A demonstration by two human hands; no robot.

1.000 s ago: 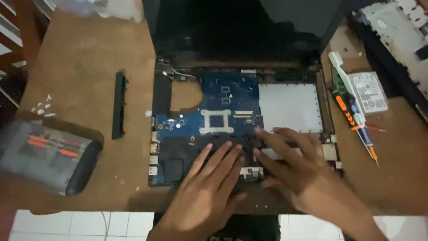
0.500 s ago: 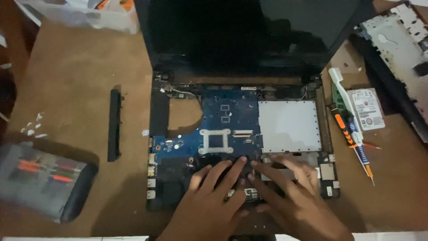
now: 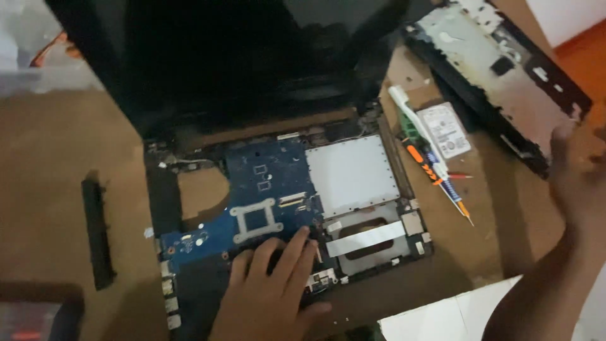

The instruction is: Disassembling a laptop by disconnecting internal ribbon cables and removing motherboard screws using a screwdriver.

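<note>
Left hand [image 3: 271,293] fingers spread flat, pressing lower part of blue motherboard [image 3: 252,202] inside opened laptop base [image 3: 284,215], gripping nothing. Right hand [image 3: 577,173] raised at right frame edge, fingers loosely open, blurred, just beside grey removed cover panel [image 3: 505,69]; contact unclear. Screwdriver [image 3: 439,180] and hard drive [image 3: 445,129] lie between base and right hand. Black strip [image 3: 98,233] well left; bare table [image 3: 57,151] around it. Half second ago both hands rested on board's lower edge; right hand has since left it.

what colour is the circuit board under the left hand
Blue circuit board, clearest in the head view; left hand rests on it.
</note>
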